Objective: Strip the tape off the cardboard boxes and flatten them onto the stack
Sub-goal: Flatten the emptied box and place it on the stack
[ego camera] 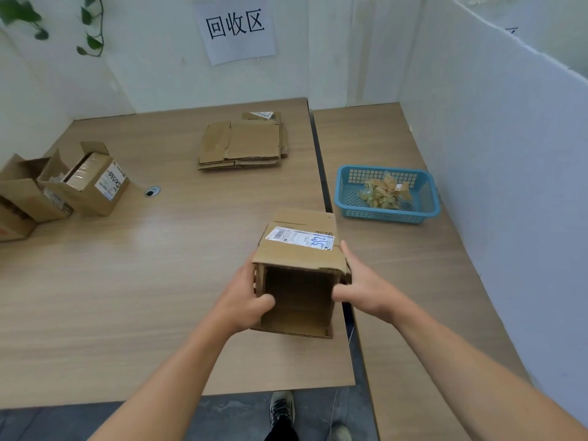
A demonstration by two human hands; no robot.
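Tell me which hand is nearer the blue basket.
Right. The right hand grips the open box on its right wall, the side facing the blue basket. The left hand grips the box's left wall, with the box between it and the basket.

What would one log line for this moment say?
left hand, right hand: gripping open box | flat stack: behind | tape scraps: in blue basket

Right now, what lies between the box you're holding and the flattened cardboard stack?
Nothing: the head view shows only bare table between the box and the stack.
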